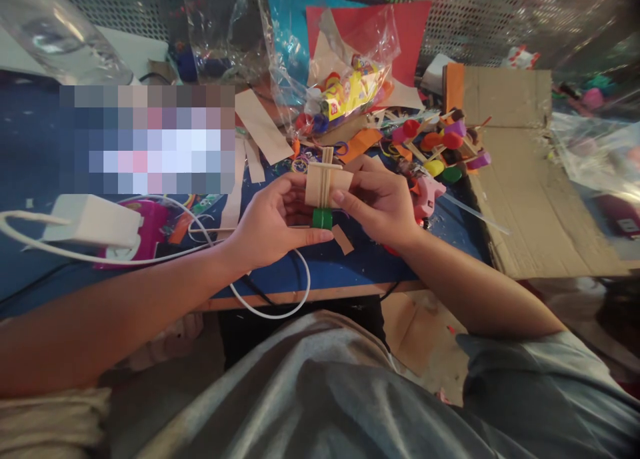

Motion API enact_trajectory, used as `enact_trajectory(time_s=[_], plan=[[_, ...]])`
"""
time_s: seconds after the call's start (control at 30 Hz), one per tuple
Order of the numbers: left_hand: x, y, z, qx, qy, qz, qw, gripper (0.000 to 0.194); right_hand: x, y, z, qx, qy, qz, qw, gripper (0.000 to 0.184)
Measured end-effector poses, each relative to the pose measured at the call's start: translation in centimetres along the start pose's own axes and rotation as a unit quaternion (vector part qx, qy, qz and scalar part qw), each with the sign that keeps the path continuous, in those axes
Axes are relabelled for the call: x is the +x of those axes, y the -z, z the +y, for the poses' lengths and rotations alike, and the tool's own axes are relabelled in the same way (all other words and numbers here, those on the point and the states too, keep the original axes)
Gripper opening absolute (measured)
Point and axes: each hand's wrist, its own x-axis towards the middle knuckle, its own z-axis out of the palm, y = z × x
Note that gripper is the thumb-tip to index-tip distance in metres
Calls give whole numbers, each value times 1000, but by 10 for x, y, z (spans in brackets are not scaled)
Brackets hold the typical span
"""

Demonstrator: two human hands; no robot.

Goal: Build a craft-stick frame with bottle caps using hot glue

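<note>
Between my hands, above the blue table, is a small craft model made of thin wooden sticks and a tan card piece, with a green bottle cap at its lower end. My left hand is closed on the model's left and lower side, its thumb lying along the green cap. From the right, my right hand pinches the tan card with thumb and fingers. The back of the model is hidden. Close by my right hand lies a pink toy-like object.
Sticks with coloured bottle caps lie right of centre, beside a large cardboard sheet. A white charger and its looping cable are at the left. A clear plastic bag and a plastic bottle stand at the back.
</note>
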Motion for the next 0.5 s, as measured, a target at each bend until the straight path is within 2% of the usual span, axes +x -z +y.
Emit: enact_trajectory(time_s=[0.3, 0.5], plan=[[-2, 0, -8, -4, -26, -14, 1000, 80, 0, -1, -3, -12, 16, 6, 1000, 47], [-2, -2, 2, -9, 8, -18, 1000, 78, 0, -2, -2, -14, 31, 3, 999, 41]])
